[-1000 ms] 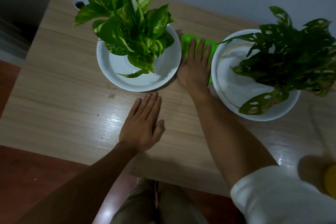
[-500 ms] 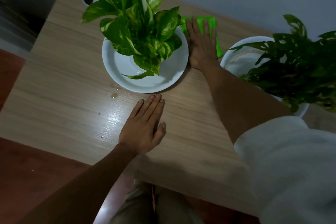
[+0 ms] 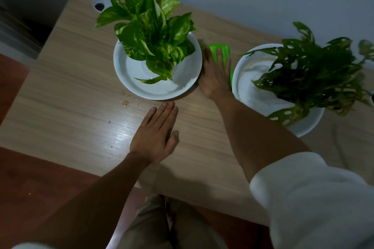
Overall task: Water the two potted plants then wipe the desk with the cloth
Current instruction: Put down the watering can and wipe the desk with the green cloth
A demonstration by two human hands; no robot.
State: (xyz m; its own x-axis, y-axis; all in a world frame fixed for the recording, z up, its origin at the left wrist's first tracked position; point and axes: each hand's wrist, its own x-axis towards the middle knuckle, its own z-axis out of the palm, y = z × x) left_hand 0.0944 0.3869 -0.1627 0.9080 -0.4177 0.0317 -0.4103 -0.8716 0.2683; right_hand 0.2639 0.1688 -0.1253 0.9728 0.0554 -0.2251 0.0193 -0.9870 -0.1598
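Cloth point(image 3: 222, 52), bright green, is lying flat under the right hand point(image 3: 214, 75), whose straight fingers are pressing it to the desk point(image 3: 70, 91) between both saucers; being soft and light, it is likely sliding best under palm pressure, while the left hand point(image 3: 155, 135) is resting flat nearby

right hand point(image 3: 214, 75) pressing green cloth point(image 3: 221, 51), between two saucers

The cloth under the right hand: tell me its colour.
Bright green, plain; the cloth shows in the head view, between the two saucers.
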